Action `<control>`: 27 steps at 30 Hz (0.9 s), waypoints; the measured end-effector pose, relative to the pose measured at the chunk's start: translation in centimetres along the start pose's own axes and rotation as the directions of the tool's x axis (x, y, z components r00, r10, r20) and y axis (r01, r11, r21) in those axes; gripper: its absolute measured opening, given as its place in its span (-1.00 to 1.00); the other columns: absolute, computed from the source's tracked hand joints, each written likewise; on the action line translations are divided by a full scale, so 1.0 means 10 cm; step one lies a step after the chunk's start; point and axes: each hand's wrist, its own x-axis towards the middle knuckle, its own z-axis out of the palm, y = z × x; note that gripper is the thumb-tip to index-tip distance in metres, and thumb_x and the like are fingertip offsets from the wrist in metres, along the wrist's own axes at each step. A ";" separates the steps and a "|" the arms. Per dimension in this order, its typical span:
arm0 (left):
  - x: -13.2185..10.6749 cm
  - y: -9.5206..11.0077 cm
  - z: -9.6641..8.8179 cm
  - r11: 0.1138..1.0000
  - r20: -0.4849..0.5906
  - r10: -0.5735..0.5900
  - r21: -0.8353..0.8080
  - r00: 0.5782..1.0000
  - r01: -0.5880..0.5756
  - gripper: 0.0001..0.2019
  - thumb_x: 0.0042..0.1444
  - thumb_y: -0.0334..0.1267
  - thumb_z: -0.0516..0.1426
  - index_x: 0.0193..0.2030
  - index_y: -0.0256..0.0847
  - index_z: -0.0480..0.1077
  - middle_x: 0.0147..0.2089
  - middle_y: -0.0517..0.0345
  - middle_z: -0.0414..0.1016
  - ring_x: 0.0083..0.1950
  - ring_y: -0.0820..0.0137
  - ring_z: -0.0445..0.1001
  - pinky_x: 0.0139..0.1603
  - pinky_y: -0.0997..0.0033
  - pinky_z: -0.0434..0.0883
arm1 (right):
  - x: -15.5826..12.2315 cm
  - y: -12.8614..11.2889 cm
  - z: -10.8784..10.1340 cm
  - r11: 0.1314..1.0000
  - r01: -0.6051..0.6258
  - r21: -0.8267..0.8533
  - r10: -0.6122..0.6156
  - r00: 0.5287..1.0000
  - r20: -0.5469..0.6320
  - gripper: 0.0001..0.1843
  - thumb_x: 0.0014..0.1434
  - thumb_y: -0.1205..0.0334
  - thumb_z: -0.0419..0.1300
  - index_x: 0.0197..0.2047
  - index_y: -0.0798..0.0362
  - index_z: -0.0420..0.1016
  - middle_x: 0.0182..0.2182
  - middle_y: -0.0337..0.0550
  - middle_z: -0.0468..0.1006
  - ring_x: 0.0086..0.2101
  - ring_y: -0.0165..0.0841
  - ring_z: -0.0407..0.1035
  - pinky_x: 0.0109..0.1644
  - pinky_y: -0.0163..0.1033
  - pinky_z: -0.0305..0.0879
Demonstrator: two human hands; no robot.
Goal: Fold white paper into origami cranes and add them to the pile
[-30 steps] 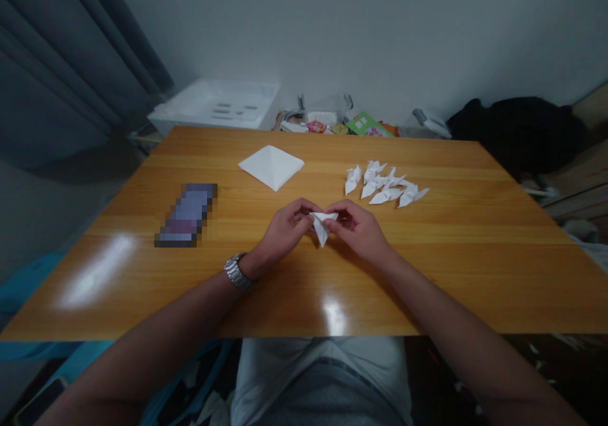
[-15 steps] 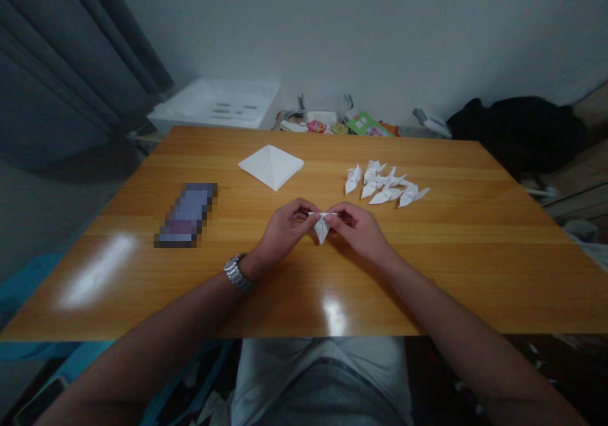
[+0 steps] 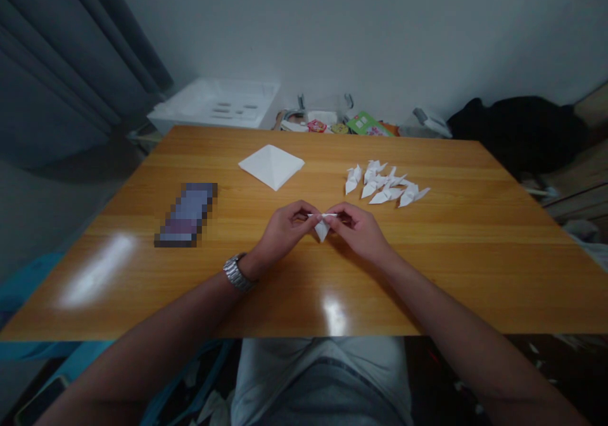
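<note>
A small piece of folded white paper (image 3: 322,231) is pinched between my two hands, its pointed end toward me. My left hand (image 3: 288,226) grips its left side with thumb and fingers, a metal watch (image 3: 237,273) on that wrist. On the right side, my right hand (image 3: 357,226) pinches it the same way, and the two thumbs nearly meet at its middle. Beyond my right hand lie several white origami cranes (image 3: 386,185) in a cluster. Past my left hand rests a stack or sheet of white square paper (image 3: 272,166), turned cornerwise with a crease.
The wooden table (image 3: 451,274) spans the view. A pixelated phone-like object (image 3: 186,216) lies at the left. Behind the far edge are a white plastic tray (image 3: 223,100), a green booklet (image 3: 368,124) and small items. A black cloth bundle (image 3: 517,131) sits at the far right.
Both thumbs have shifted slightly inward on the folded paper, and its lower point shows a little shorter. Everything else stays where it was.
</note>
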 end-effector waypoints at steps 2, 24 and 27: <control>0.00 0.00 0.00 1.000 -0.005 0.004 0.007 1.000 -0.004 -0.76 0.22 -0.07 0.25 -0.23 -0.25 0.50 -0.24 0.09 0.62 -0.21 0.36 0.60 -0.18 0.45 0.52 | 0.00 0.00 0.00 1.000 0.001 0.000 -0.001 1.000 0.008 -0.71 0.26 -0.03 0.29 -0.19 0.03 0.56 -0.31 -0.15 0.64 -0.30 -0.31 0.52 -0.19 -0.23 0.44; 0.01 0.02 -0.03 0.998 0.014 0.028 0.053 1.000 -0.029 -0.74 0.22 -0.05 0.25 -0.27 -0.25 0.51 -0.27 0.08 0.62 -0.24 0.35 0.58 -0.20 0.43 0.51 | 0.01 -0.02 -0.07 0.998 0.005 -0.057 -0.004 1.000 0.013 -0.68 0.24 -0.06 0.30 -0.27 0.04 0.62 -0.35 -0.15 0.67 -0.33 -0.30 0.51 -0.22 -0.24 0.42; 0.01 0.03 -0.04 1.000 0.010 0.007 0.030 1.000 -0.007 -0.72 0.20 -0.03 0.27 -0.28 -0.25 0.54 -0.26 0.06 0.64 -0.22 0.33 0.59 -0.18 0.41 0.53 | 0.01 -0.01 -0.11 0.999 -0.012 -0.037 0.013 0.999 0.041 -0.68 0.24 -0.07 0.31 -0.25 0.03 0.65 -0.35 -0.15 0.68 -0.34 -0.29 0.53 -0.21 -0.22 0.44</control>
